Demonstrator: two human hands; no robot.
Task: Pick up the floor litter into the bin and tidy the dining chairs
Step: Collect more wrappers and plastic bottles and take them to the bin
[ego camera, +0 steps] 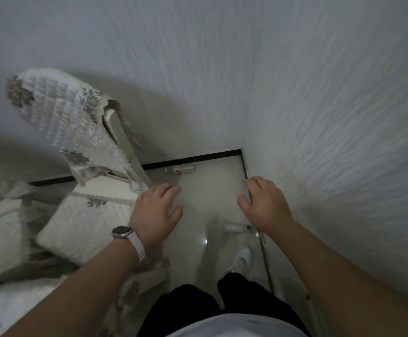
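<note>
Both bare forearms reach forward, left hand point(155, 210) and right hand point(266, 203) palm-down, fingers relaxed, holding nothing.

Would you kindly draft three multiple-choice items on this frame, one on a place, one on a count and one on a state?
1. Where is the far bottle?
A. held up in the air
B. lying on the floor beside the black skirting
C. standing upright on a seat

2. How many bottles lie on the floor?
A. one
B. four
C. two

3. How are the left hand and the right hand?
A. both open, holding nothing
B. both clenched into fists
C. each gripping a bottle

Key:
1 B: it lies on its side right at the dark strip below the wall.
2 C: besides the far bottle, only the near bottle shows, just by the right wrist.
3 A: the fingers of both are spread over the floor with nothing in them.
</note>
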